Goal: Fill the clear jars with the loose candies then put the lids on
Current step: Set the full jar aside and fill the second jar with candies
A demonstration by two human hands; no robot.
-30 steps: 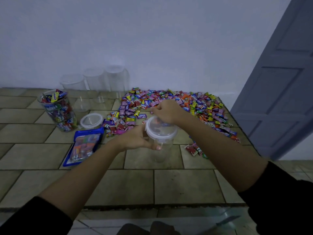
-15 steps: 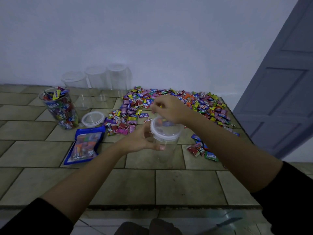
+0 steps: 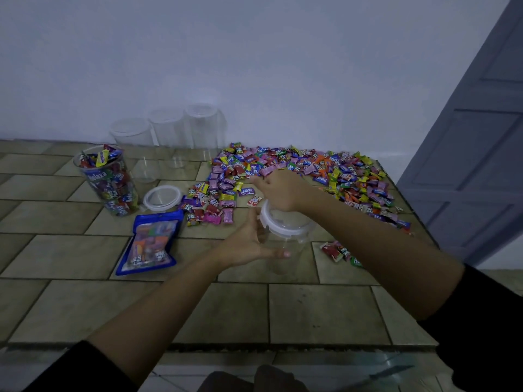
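Single head-worn wide-angle camera looked forward and down along both forearms. Faced white wall (image 3: 254,66) across tiled counter (image 3: 325,312), counter's near edge low in frame; door (image 3: 475,171) at right edge (lines bowed by lens). Left hand (image 3: 246,244) on jar (image 3: 283,258), right hand (image 3: 283,190) on lid (image 3: 285,226), close, mid-frame; loose candies (image 3: 325,165) farther back, by wall.

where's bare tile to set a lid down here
Bare tiles: the near strip in front of the blue packet and held jar, and the area left of the filled jar. Crowded: the candy pile covers the far right; the loose lid and empty jars fill the back left.
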